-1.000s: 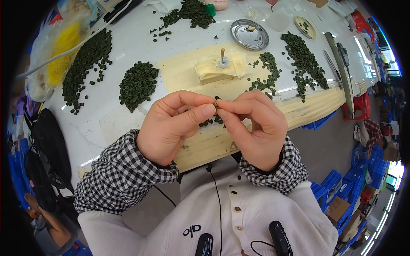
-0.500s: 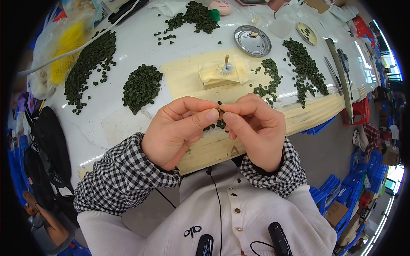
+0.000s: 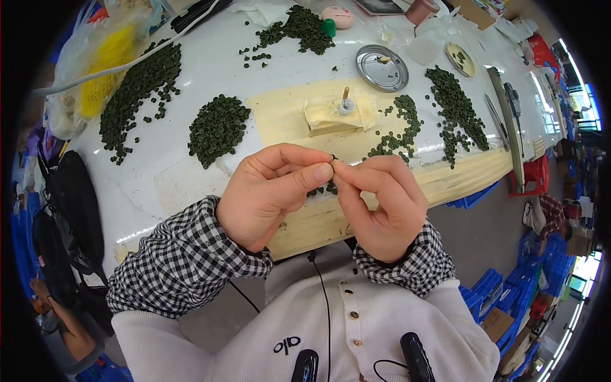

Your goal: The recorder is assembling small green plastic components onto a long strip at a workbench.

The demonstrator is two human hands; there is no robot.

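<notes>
In front of my chest, my left hand [image 3: 267, 191] pinches a tiny dark green piece [image 3: 334, 158] between thumb and forefinger. My right hand [image 3: 385, 200] meets it there, thumb and forefinger closed at the same piece. The fingertips cover most of it, so its full shape is hidden. Partly behind my hands lie a few loose dark green pieces [image 3: 331, 187] on the table's near part. Just beyond stands a block wrapped in cream tape [image 3: 334, 118], with a small white cup [image 3: 346, 108] holding an upright stick [image 3: 345, 93].
Piles of small green round pieces lie at left [image 3: 218, 129], far left [image 3: 137, 89], back [image 3: 309, 28] and right [image 3: 455, 105]. A round metal lid [image 3: 398, 79], a cream dish [image 3: 469, 63] and tweezers [image 3: 496, 121] are at the right. Another person's arm [image 3: 70, 321] shows lower left.
My right thumb has straightened and moved up against its forefinger, beside the left fingertips. The left hand keeps its pinch. The table view has shifted slightly.
</notes>
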